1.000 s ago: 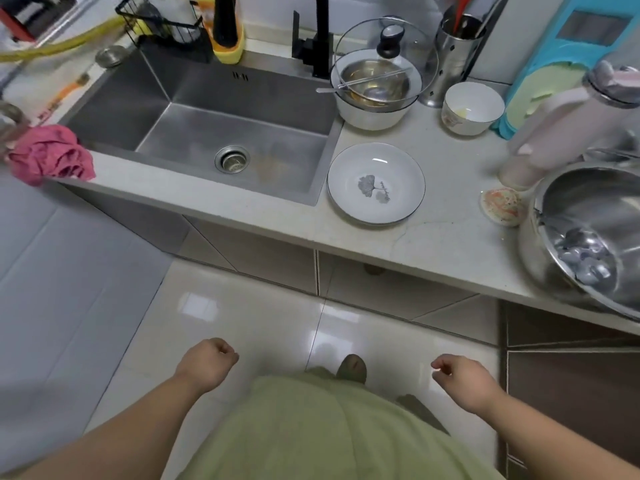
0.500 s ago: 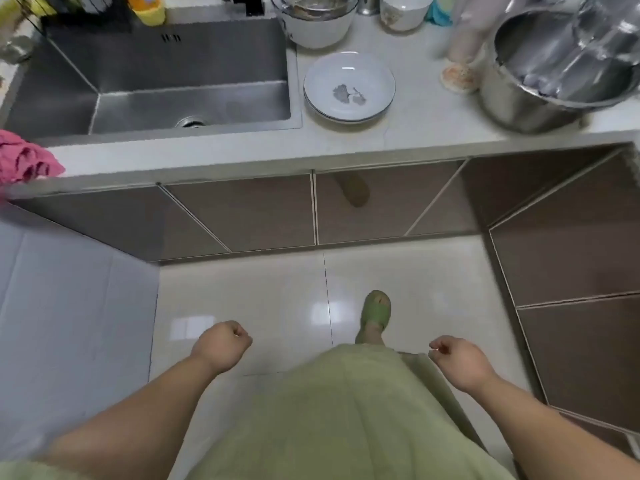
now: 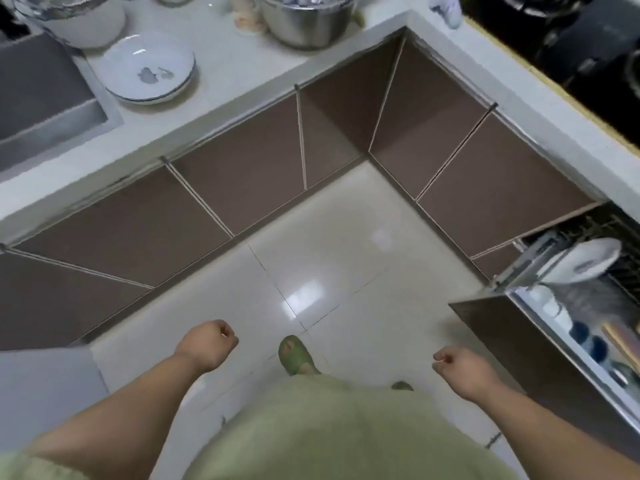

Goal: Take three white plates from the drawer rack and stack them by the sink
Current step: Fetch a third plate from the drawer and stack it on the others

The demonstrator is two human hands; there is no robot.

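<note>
Head view, looking down into the inner corner of an L-shaped worktop [image 3: 242, 60].

Left hand [image 3: 207, 344]: curled into a loose fist, holding nothing, hanging over the pale floor tiles [image 3: 329, 258]. Right hand [image 3: 462, 370]: likewise loosely clenched, empty, over the floor just left of the open drawer [image 3: 540, 344].

Drawer pulled out at the right edge of view, below the right run of the worktop. Inside, a wire rack [image 3: 599, 230] with one white plate [image 3: 585, 259] standing tilted on its edge. Nearer the drawer front: small white cups and dark blue rounded items, too blurred to identify. Wooden sticks at the far right, probably chopsticks; cannot tell for certain.

On the worktop, top left: white plate with a grey motif [image 3: 149, 72], lying flat just right of the sink [image 3: 41, 95], close to the front edge. Dark rim lines under it suggest more than one plate; count not readable. Behind it, a white pot [image 3: 86, 22], partly cut off by the top edge. Further right along the back, a steel pot [image 3: 304, 22].

Brown cabinet fronts [image 3: 249, 168] closed under both runs of the worktop. Green slipper [image 3: 296, 355] on the floor between the hands; pale green garment [image 3: 329, 431] filling the lower centre.
</note>
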